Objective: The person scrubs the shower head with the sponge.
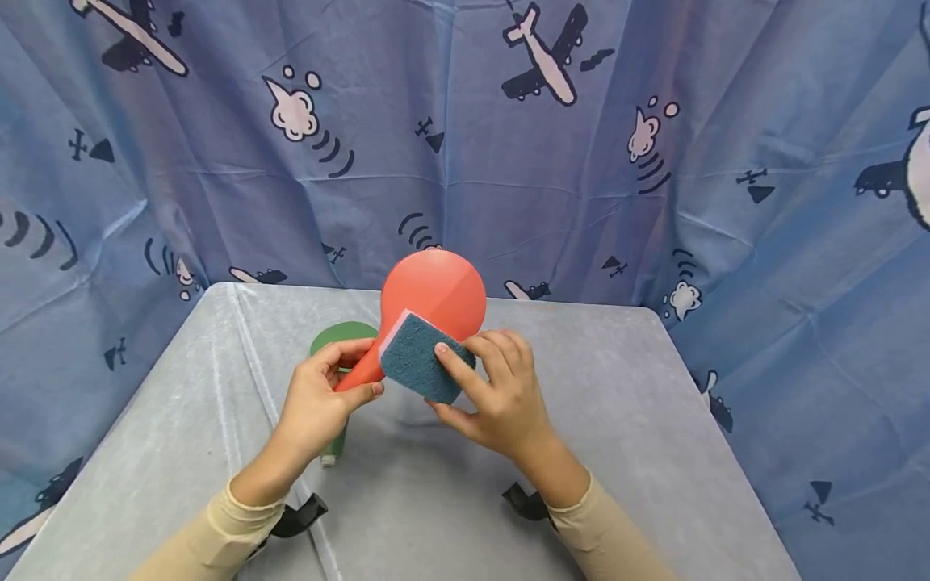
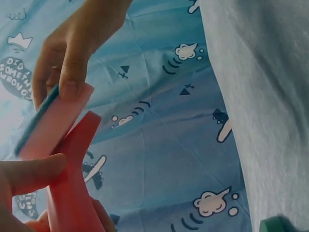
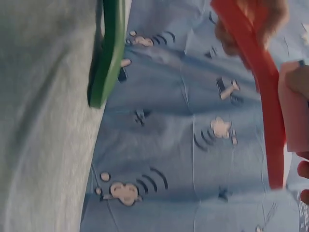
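The left hand (image 1: 320,399) holds the thin handle of a red paddle (image 1: 434,292), with fingers and thumb curled round it. The paddle is up in the air above the bench (image 1: 617,452), and its round part points to the far side. The right hand (image 1: 497,395) pinches a sponge (image 1: 421,357) (green on one side, pink on the other) between thumb and fingers. The sponge is pressed flat on the paddle, just where the round part meets the handle. A green paddle (image 1: 341,337) lies on the bench under the left hand, partly hidden by it. A blue cloth (image 1: 465,137) with planes and little clouds hangs behind the bench.
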Demonstrator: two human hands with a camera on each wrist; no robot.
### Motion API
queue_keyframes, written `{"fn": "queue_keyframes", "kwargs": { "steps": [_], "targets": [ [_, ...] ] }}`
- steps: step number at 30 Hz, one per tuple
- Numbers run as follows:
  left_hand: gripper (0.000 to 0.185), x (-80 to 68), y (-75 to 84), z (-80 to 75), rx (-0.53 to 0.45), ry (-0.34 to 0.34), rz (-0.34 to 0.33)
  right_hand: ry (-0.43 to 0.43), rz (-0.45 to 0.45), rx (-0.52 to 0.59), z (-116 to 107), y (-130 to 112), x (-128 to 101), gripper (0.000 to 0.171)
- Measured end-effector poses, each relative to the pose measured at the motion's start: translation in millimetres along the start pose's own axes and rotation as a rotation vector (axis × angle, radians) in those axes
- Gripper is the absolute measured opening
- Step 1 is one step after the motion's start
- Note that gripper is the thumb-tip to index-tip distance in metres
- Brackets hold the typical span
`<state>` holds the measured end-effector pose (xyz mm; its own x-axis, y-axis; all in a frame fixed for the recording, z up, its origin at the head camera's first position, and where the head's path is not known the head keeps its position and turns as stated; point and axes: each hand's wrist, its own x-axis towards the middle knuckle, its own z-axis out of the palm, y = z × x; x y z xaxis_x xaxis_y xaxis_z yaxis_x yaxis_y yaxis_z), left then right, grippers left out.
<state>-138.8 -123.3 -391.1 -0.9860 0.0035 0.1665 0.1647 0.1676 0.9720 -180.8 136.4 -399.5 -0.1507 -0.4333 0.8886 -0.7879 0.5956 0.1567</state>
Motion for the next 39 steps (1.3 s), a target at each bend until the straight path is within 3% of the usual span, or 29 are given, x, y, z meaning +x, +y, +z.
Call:
{"fn": "queue_keyframes", "kwargs": {
  "steps": [2, 6, 8, 10, 14, 16, 18, 22, 24, 26, 31, 33, 35, 39],
  "targets": [
    [0.053, 0.4, 1.0, -0.5, -0.021, -0.002, -0.009, 0.001, 0.068, -0.023, -3, 7, 0, 0.059],
    [0.054, -0.1, 2.6, -1.2, -0.052, -0.012, -0.016, 0.03, 0.322, -0.029, -13, 26, -1, 0.059],
    [0.054, -0.3, 2.9, -1.7, -0.064, -0.016, -0.01, 0.035, 0.36, -0.016, -15, 29, -2, 0.06],
    [0.054, -0.3, 2.8, -2.3, -0.068, -0.009, -0.002, 0.03, 0.295, 0.001, -13, 26, -2, 0.06],
    [0.053, 1.3, 1.0, -2.7, -0.079, 0.026, 0.009, -0.024, 0.022, 0.016, -6, 12, -2, 0.06],
    [0.052, 2.4, -0.2, -2.4, -0.086, 0.04, 0.009, -0.047, -0.033, 0.012, -5, 10, -1, 0.06],
    [0.052, 3.2, -0.9, -1.6, -0.088, 0.046, 0.015, -0.047, 0.024, 0.0, -6, 14, -1, 0.059],
    [0.051, 3.3, -1.0, -0.7, -0.094, 0.044, 0.016, -0.002, 0.283, 0.002, -12, 26, -2, 0.059],
    [0.051, 3.1, -0.8, -0.7, -0.09, 0.041, 0.016, 0.024, 0.339, 0.008, -13, 27, -3, 0.06],
    [0.05, 2.9, -0.6, -1.3, -0.085, 0.043, 0.013, 0.046, 0.305, 0.016, -11, 22, -3, 0.061],
    [0.048, 4.1, 0.3, -2.8, -0.099, 0.059, -0.004, 0.063, 0.016, -0.034, -1, 4, -1, 0.059],
    [0.047, 4.3, 0.1, -2.6, -0.124, 0.053, -0.027, 0.077, -0.031, -0.065, 0, 3, 0, 0.057],
    [0.046, 4.3, -0.2, -1.7, -0.147, 0.04, -0.05, 0.108, 0.009, -0.094, 0, 6, -1, 0.055],
    [0.043, 2.6, -0.5, 0.3, -0.205, 0.012, -0.105, 0.155, 0.176, -0.084, -1, 12, -3, 0.054]
  ]
}}
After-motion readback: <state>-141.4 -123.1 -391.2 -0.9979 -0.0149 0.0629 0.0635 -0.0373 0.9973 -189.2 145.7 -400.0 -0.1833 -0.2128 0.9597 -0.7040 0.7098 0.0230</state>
